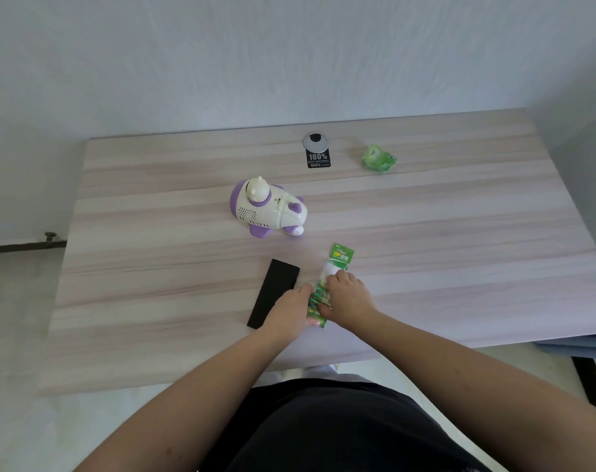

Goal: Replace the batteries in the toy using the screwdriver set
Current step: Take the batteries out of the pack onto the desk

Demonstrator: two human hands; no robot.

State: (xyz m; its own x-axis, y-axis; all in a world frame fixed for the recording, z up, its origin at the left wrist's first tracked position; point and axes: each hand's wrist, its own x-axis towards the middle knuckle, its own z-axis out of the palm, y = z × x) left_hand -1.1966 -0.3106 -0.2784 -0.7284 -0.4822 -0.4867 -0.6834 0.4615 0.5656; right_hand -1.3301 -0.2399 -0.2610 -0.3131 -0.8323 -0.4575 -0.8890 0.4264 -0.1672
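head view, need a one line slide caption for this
Both hands, left hand and right hand, grip a green battery pack beside a black case; toy stands untouched behind.

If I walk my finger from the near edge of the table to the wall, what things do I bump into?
Battery pack held in both hands, then the purple-and-white toy, then the crumpled green wrapper, then the round grey cable cover.
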